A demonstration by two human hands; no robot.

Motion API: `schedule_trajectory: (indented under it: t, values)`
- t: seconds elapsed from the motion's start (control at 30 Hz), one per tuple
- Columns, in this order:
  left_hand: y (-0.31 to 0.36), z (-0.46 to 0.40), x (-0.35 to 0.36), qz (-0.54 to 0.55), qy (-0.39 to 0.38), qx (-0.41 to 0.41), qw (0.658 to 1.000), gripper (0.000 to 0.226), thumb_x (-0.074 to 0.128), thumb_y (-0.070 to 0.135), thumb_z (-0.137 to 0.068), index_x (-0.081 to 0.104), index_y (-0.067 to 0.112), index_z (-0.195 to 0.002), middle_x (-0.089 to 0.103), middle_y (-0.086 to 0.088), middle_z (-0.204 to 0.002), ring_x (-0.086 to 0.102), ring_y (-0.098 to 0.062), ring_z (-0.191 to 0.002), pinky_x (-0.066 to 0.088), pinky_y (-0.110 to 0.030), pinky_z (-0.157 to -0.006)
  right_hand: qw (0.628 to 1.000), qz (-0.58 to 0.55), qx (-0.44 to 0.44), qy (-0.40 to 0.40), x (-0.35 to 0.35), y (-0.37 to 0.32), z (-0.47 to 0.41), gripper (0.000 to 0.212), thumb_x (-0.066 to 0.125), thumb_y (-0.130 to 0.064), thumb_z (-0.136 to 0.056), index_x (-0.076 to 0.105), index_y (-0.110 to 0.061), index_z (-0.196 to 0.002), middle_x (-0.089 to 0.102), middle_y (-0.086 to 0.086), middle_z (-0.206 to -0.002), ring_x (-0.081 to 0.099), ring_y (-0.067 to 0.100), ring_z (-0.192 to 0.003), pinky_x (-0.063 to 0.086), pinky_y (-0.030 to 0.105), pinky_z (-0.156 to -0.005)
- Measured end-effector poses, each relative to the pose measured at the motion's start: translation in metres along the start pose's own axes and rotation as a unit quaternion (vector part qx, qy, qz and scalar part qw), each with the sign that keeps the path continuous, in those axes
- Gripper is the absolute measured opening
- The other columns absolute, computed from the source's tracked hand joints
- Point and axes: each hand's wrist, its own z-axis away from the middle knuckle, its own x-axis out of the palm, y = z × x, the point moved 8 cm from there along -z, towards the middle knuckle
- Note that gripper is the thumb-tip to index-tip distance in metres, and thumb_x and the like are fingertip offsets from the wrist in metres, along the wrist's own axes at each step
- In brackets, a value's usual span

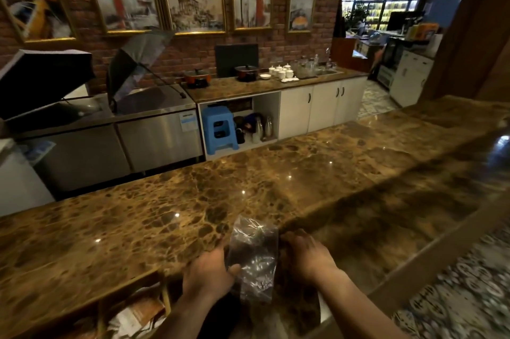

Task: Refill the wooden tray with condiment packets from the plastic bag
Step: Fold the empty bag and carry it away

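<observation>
A clear plastic bag stands crumpled at the near edge of the brown marble counter, with dark contents showing through it. My left hand grips the bag's left side, thumb pressed on its front. My right hand rests against the bag's right side, fingers curled on the counter edge; its grip is unclear. The wooden tray sits lower at the bottom left, below the counter edge, with several paper packets lying in it.
Across the aisle stand steel fridge units, a blue stool, white cabinets and a back counter with pots and white jars. A raised counter ledge runs along the right. Patterned floor lies at the lower right.
</observation>
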Motion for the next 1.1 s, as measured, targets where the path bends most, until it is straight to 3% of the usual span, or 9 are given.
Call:
schedule_trajectory:
  t: [0.23,0.43,0.5,0.57,0.63,0.73,0.83,1.0,1.1]
  values:
    - [-0.017,-0.018,0.003,0.144,0.005,0.006,0.99,0.054,0.07,0.03,-0.085,0.047,0.044,-0.132,0.069,0.012,-0.103,0.065,-0.011,-0.099,0.053,-0.031,-0.091,1.0,-0.008,-0.006,-0.001,0.003,-0.01,-0.032,0.064,0.059,-0.043,-0.096,0.033,-0.024,-0.152,0.049,0.011,-0.143,0.05,0.032,-0.13,0.046,0.043,-0.102]
    - [-0.029,-0.032,-0.013,0.206,-0.011,0.06,0.977,0.048,0.068,0.017,-0.091,0.049,0.052,-0.118,0.061,0.012,-0.105,0.064,-0.005,-0.092,0.055,-0.026,-0.075,0.989,-0.128,-0.054,0.046,-0.007,-0.039,-0.044,0.08,0.054,-0.035,-0.1,0.006,-0.019,-0.162,0.046,0.015,-0.151,0.051,0.034,-0.133,0.043,0.046,-0.107]
    - [-0.033,-0.034,-0.022,0.206,0.003,0.079,0.975,0.044,0.068,0.021,-0.092,0.051,0.05,-0.119,0.061,0.011,-0.108,0.063,-0.005,-0.095,0.054,-0.025,-0.077,0.985,-0.144,-0.073,0.066,-0.011,-0.046,-0.047,0.075,0.058,-0.03,-0.098,0.017,-0.015,-0.16,0.057,0.014,-0.14,0.058,0.033,-0.125,0.047,0.046,-0.105]
    - [-0.038,-0.034,-0.033,0.2,0.025,0.082,0.976,0.044,0.07,0.021,-0.091,0.052,0.049,-0.119,0.061,0.013,-0.109,0.062,-0.005,-0.098,0.057,-0.028,-0.081,0.981,-0.154,-0.077,0.09,-0.015,-0.048,-0.05,0.05,0.061,-0.025,-0.096,0.046,-0.016,-0.143,0.067,0.01,-0.119,0.064,0.027,-0.109,0.053,0.044,-0.095]
    - [-0.046,-0.035,-0.046,0.206,0.058,0.074,0.974,0.045,0.072,0.019,-0.089,0.054,0.053,-0.111,0.059,0.015,-0.109,0.061,-0.004,-0.097,0.058,-0.028,-0.077,0.977,-0.166,-0.081,0.104,-0.019,-0.05,-0.051,0.032,0.065,-0.026,-0.094,0.06,-0.024,-0.126,0.069,0.002,-0.109,0.067,0.02,-0.101,0.057,0.041,-0.088]
    - [-0.061,-0.033,-0.067,0.211,0.1,0.048,0.971,0.039,0.072,0.015,-0.089,0.061,0.049,-0.105,0.063,0.017,-0.103,0.063,-0.004,-0.089,0.056,-0.025,-0.066,0.975,-0.17,-0.095,0.11,-0.023,-0.058,-0.051,0.015,0.07,-0.031,-0.091,0.066,-0.034,-0.105,0.07,-0.009,-0.098,0.067,0.008,-0.089,0.06,0.034,-0.079]
    - [-0.074,-0.026,-0.09,0.218,0.137,0.049,0.965,0.034,0.068,0.0,-0.087,0.071,0.031,-0.099,0.074,0.008,-0.092,0.07,-0.011,-0.085,0.059,-0.037,-0.08,0.972,-0.174,-0.113,0.113,-0.029,-0.072,-0.048,0.004,0.072,-0.032,-0.09,0.07,-0.034,-0.093,0.071,-0.013,-0.088,0.066,0.002,-0.08,0.059,0.029,-0.073]
    - [-0.099,-0.015,-0.114,0.202,0.168,0.01,0.965,0.04,0.067,-0.002,-0.087,0.069,0.038,-0.087,0.072,0.014,-0.088,0.067,-0.003,-0.083,0.054,-0.024,-0.072,0.956,-0.248,-0.143,0.07,-0.032,-0.102,-0.047,0.012,0.074,-0.022,-0.089,0.072,-0.033,-0.087,0.075,-0.012,-0.088,0.07,0.003,-0.085,0.06,0.026,-0.076]
    - [-0.111,-0.005,-0.128,0.235,0.187,0.009,0.954,0.039,0.067,-0.005,-0.087,0.07,0.033,-0.091,0.073,0.006,-0.092,0.068,-0.008,-0.086,0.054,-0.016,-0.071,0.934,-0.331,-0.129,0.042,-0.033,-0.119,-0.048,0.014,0.072,-0.015,-0.091,0.069,-0.03,-0.092,0.072,-0.008,-0.092,0.069,0.006,-0.09,0.055,0.02,-0.077]
